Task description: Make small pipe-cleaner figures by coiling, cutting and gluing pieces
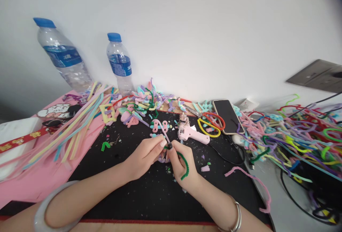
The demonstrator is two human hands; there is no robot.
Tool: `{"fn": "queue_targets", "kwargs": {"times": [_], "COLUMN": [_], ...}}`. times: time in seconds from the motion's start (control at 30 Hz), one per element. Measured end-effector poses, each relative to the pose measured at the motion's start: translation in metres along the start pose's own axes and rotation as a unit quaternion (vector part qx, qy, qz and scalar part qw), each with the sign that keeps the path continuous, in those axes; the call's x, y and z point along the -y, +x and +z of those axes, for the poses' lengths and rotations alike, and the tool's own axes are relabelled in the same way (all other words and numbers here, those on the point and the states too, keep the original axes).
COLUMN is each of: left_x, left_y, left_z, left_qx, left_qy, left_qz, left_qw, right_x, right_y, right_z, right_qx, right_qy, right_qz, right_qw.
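Observation:
Both hands meet over the black mat (pixel 128 196), fingertips nearly touching. My left hand (pixel 148 153) is closed, its thumb and fingers pinching at a small dark piece (pixel 169 146) where a pale purple stem (pixel 162 131) meets a green pipe cleaner (pixel 185 164). My right hand (pixel 184 162) is closed around the green pipe cleaner, whose free end curves down over the back of the hand. Just beyond the fingers lies a pink looped pipe-cleaner piece (pixel 155 126). Under the hands, a purple piece is partly hidden.
A pink glue gun (pixel 196 135), scissors with red and yellow handles (pixel 208 129) and a phone (pixel 228 116) lie behind the hands. Two bottles (pixel 64 56) (pixel 120 63) stand at the wall. Pipe cleaners pile up at the back and right (pixel 280 132); long strips (pixel 77 128) lie left.

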State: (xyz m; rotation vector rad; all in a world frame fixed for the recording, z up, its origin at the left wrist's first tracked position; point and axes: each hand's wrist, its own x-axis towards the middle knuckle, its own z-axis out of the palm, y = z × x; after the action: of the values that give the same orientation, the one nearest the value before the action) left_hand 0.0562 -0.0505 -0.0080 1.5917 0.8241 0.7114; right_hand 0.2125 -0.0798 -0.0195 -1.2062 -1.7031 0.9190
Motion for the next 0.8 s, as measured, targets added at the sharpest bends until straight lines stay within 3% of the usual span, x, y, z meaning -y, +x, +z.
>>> {"fn": "queue_targets", "kwargs": {"times": [0.23,0.5,0.63,0.8], "left_x": [0.0104,0.0062,0.0074,0.0053], "left_y": [0.0013,0.0011,0.0012,0.0012], "left_z": [0.0044,0.0011,-0.0011,-0.0039], "left_qx": [0.019,-0.049,-0.049,-0.031], "left_qy": [-0.082,0.015,-0.032,0.017], "left_qz": [-0.025,0.007,0.003,0.021], "left_qw": [0.996,0.999,0.998,0.999], "right_x": [0.0029,0.0063,0.0044,0.0014], "right_y": [0.0005,0.0017,0.0026,0.0031], "right_z": [0.0007,-0.0035,-0.0046,-0.0066], "right_qx": [0.004,-0.001,-0.020,-0.024], "right_qy": [0.019,0.000,0.000,0.011], "right_qz": [-0.017,-0.022,-0.007,0.006], "right_qw": [1.000,1.000,1.000,1.000]}}
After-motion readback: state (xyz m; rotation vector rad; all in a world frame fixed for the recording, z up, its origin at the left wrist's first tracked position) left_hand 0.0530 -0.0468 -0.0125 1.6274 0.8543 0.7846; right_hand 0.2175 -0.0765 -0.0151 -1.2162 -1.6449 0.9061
